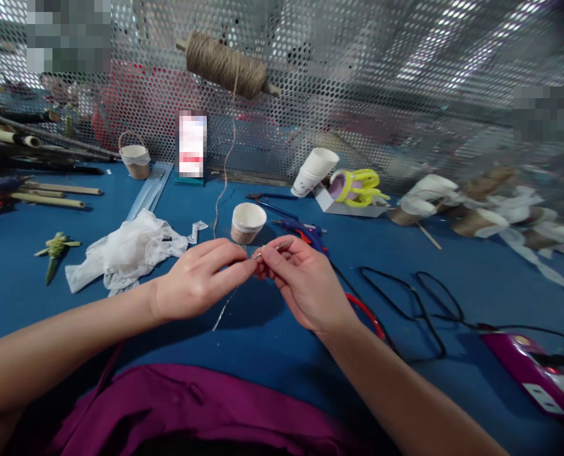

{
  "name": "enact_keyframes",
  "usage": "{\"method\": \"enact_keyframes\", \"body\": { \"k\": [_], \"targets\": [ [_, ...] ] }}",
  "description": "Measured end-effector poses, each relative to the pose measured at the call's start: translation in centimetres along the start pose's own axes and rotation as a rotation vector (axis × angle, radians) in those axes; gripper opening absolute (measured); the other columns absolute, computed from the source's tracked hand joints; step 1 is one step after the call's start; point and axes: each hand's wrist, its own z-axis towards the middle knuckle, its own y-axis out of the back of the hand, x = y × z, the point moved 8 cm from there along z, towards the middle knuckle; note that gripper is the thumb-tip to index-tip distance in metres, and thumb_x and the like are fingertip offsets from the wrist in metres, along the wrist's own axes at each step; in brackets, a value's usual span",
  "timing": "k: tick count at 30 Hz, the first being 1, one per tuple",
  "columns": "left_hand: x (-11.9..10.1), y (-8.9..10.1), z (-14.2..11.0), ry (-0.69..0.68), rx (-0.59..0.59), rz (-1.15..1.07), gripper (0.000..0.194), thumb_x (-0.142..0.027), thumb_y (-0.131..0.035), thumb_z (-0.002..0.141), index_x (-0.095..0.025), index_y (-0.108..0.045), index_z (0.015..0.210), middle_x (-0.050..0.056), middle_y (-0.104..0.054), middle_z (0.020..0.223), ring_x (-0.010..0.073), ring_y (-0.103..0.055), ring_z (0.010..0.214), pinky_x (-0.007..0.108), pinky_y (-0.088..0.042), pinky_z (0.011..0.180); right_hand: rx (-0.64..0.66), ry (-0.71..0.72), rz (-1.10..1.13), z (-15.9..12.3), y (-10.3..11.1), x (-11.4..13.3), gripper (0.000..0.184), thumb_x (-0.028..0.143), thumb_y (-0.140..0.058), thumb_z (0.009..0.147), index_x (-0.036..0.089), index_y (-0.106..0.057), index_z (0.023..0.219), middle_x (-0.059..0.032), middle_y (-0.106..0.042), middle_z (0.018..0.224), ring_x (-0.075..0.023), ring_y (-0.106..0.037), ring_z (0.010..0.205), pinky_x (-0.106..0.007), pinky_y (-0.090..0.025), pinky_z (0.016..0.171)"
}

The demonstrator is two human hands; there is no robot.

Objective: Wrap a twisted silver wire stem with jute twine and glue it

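My left hand [206, 278] and my right hand [305, 278] meet above the middle of the table, both with fingers pinched. Between the fingertips is a small thin strand [258, 256], greyish and shiny; most of it is hidden by my fingers. A clear, glossy strip [222, 313] slants down below my left hand, and I cannot tell whether it joins the piece in my fingers. Just beyond my hands stands a white paper cup [244, 235] wrapped in brown twine. To the left lies a heap of white lace [139, 247].
A twine spool [225, 66] hangs on the mesh, its strand trailing down. Behind are a phone [191, 145], a small basket [136, 161], pliers [272, 201], stacked cups [314, 171] and yellow-handled scissors [358, 187]. A glue gun [305, 233], cable and power strip [533, 373] lie right.
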Motion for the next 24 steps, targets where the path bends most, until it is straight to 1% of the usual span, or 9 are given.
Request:
{"method": "enact_keyframes", "body": {
  "k": [3, 6, 10, 14, 17, 20, 22, 23, 24],
  "targets": [
    [1.0, 0.2, -0.1, 0.141, -0.059, -0.154, 0.013, -0.013, -0.047, 0.084, -0.015, -0.059, 0.086, 0.006, -0.064, 0.081, 0.0122, -0.059, 0.073, 0.024, -0.049, 0.065, -0.012, 0.057, -0.030, -0.1, 0.1, 0.5, 0.012, 0.025, -0.067, 0.071, 0.018, -0.058, 0.069, 0.0016, -0.065, 0.064, -0.0098, -0.060, 0.057, -0.024, -0.051, 0.057],
    [3.0, -0.4, -0.4, 0.442, -0.076, -0.395, 0.008, -0.021, -0.054, 0.081, -0.015, -0.060, 0.078, 0.004, -0.064, 0.072, 0.0108, -0.057, 0.065, 0.022, -0.045, 0.058, -0.014, 0.147, -0.048, -0.2, 0.2, 1.1, 0.009, 0.023, -0.066, 0.073, 0.019, -0.058, 0.071, 0.0017, -0.065, 0.067, -0.0103, -0.061, 0.060, -0.025, -0.052, 0.059],
    [4.7, -2.7, -1.7, 0.887, -0.094, -0.915, 0.011, -0.024, -0.060, 0.075, -0.014, -0.057, 0.070, -0.001, -0.060, 0.064, 0.0072, -0.050, 0.055, 0.020, -0.039, 0.052, 0.002, 0.244, -0.072, -0.4, 0.3, 1.5, 0.006, 0.022, -0.063, 0.076, 0.020, -0.058, 0.074, 0.0015, -0.066, 0.072, -0.0116, -0.062, 0.064, -0.028, -0.053, 0.063],
    [3.8, -5.9, -3.2, 1.213, -0.123, -1.495, 0.022, -0.028, -0.067, 0.068, -0.014, -0.051, 0.063, -0.004, -0.050, 0.054, 0.0052, -0.042, 0.049, 0.019, -0.032, 0.047, -0.025, 0.293, -0.116, -0.7, 0.4, 1.8, 0.005, 0.022, -0.062, 0.077, 0.021, -0.057, 0.076, 0.0018, -0.066, 0.074, -0.0118, -0.062, 0.064, -0.029, -0.054, 0.063],
    [2.2, -7.5, -3.2, 1.263, -0.078, -1.836, 0.030, -0.032, -0.068, 0.066, -0.015, -0.045, 0.058, -0.005, -0.043, 0.050, 0.0043, -0.036, 0.045, 0.019, -0.028, 0.045, -0.014, 0.326, -0.159, -1.2, 0.1, 2.3, 0.004, 0.021, -0.061, 0.078, 0.021, -0.057, 0.076, 0.0019, -0.066, 0.074, -0.0114, -0.062, 0.063, -0.029, -0.054, 0.062],
    [1.7, -8.0, -3.1, 1.219, 0.043, -1.935, 0.031, -0.035, -0.067, 0.066, -0.015, -0.044, 0.060, -0.006, -0.040, 0.050, 0.0042, -0.033, 0.045, 0.019, -0.029, 0.046, 0.001, 0.332, -0.215, -1.1, 0.0, 2.7, 0.005, 0.022, -0.061, 0.078, 0.021, -0.058, 0.075, 0.0017, -0.066, 0.071, -0.0119, -0.063, 0.061, -0.029, -0.055, 0.061],
    [2.3, -8.0, -3.3, 1.184, 0.150, -1.795, 0.033, -0.043, -0.063, 0.068, -0.016, -0.045, 0.064, -0.006, -0.041, 0.050, 0.0056, -0.036, 0.047, 0.021, -0.031, 0.048, -0.052, 0.325, -0.265, -0.6, 0.8, 2.9, 0.006, 0.024, -0.062, 0.077, 0.021, -0.058, 0.074, 0.0019, -0.065, 0.067, -0.0117, -0.062, 0.058, -0.028, -0.055, 0.059],
    [3.0, -7.7, -3.4, 1.149, 0.183, -1.642, 0.036, -0.048, -0.060, 0.070, -0.016, -0.046, 0.065, -0.004, -0.044, 0.052, 0.0070, -0.039, 0.049, 0.022, -0.032, 0.049, -0.098, 0.325, -0.289, -0.2, 1.4, 3.1, 0.008, 0.024, -0.063, 0.076, 0.020, -0.058, 0.073, 0.0020, -0.065, 0.064, -0.0114, -0.062, 0.057, -0.027, -0.054, 0.058],
    [4.0, -7.2, -3.5, 1.118, 0.199, -1.413, 0.037, -0.051, -0.057, 0.072, -0.015, -0.047, 0.068, -0.002, -0.049, 0.058, 0.0084, -0.043, 0.052, 0.023, -0.034, 0.052, -0.147, 0.334, -0.307, 0.1, 2.1, 3.3, 0.008, 0.024, -0.064, 0.075, 0.020, -0.058, 0.072, 0.0020, -0.065, 0.064, -0.0111, -0.062, 0.056, -0.027, -0.054, 0.057]
  ]
}}
